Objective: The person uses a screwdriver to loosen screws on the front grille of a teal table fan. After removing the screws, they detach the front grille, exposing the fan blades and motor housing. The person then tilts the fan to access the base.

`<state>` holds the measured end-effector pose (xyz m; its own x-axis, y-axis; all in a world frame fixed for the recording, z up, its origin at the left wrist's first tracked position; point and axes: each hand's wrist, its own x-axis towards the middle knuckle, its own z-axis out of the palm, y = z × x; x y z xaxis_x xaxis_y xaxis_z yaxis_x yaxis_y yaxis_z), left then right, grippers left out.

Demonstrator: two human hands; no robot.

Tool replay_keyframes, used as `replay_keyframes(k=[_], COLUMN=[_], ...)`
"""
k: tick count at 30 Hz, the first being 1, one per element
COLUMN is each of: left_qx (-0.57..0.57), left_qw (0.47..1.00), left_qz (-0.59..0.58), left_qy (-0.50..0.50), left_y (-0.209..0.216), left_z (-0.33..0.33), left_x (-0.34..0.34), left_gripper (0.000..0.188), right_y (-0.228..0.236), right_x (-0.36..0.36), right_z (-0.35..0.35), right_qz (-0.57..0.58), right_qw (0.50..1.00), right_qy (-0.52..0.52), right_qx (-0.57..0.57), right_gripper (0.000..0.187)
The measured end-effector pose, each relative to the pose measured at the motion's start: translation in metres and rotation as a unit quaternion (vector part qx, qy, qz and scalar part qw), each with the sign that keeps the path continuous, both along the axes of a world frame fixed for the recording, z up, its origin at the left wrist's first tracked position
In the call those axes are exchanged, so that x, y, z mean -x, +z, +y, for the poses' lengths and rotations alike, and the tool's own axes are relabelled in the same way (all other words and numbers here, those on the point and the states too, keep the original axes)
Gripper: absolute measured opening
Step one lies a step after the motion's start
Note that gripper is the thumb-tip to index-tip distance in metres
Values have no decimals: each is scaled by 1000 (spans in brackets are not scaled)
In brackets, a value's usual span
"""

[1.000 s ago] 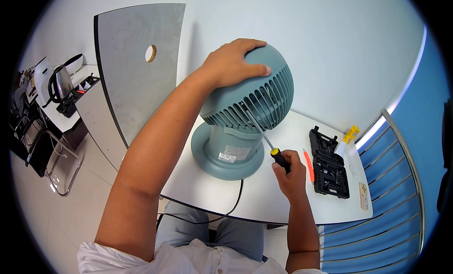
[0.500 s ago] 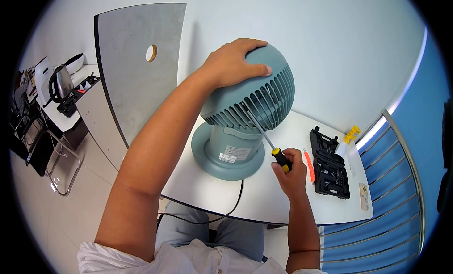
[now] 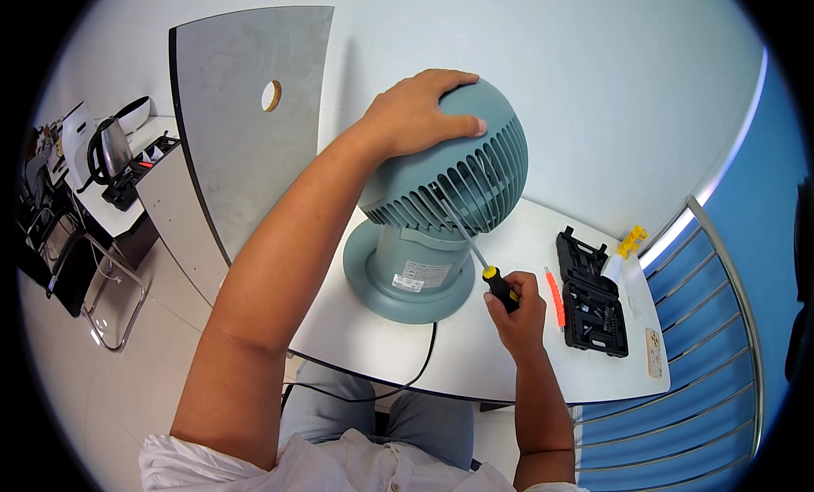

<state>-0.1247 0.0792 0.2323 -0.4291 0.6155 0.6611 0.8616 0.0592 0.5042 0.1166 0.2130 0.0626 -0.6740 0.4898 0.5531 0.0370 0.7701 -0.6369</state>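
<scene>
Screwdriver point(image 3: 465, 229) held at a fan point(image 3: 426, 166)
At upper centre, the spread fingers of the left hand point(image 3: 422, 116) are laid on top; the handle point(image 3: 501, 290) is gripped by the right hand point(image 3: 524, 312).

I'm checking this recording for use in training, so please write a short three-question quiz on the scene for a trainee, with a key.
1. True or false: the left hand lies on the rounded upper part of the green fan.
2. Fill in: the right hand is closed around the handle of a ____.
3. Which lies nearer the right hand: A) the open black case or B) the orange tool?

Key: 1. True. 2. Screwdriver. 3. B.
</scene>
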Motion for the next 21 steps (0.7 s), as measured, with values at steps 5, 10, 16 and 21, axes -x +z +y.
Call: replay_keyframes(k=[5,10,16,21], left_qx=[10,3,6,6], left_qw=[1000,1000,1000,1000], left_qz=[-6,-1,-5,-8], left_qy=[-11,4,1,4], left_y=[2,1,1,2], left_z=[-2,-1,-2,-3], left_x=[-2,-1,-1,-2], left_gripper=[74,74,74,73], right_y=[-2,0,-3,-6], right_x=[1,0,-2,-6], right_z=[-3,-5,-3,-4], right_qz=[18,10,3,6], right_qw=[1000,1000,1000,1000], right_qy=[9,7,-2,-2], right_qx=[9,15,3,1], right_gripper=[35,35,37,36])
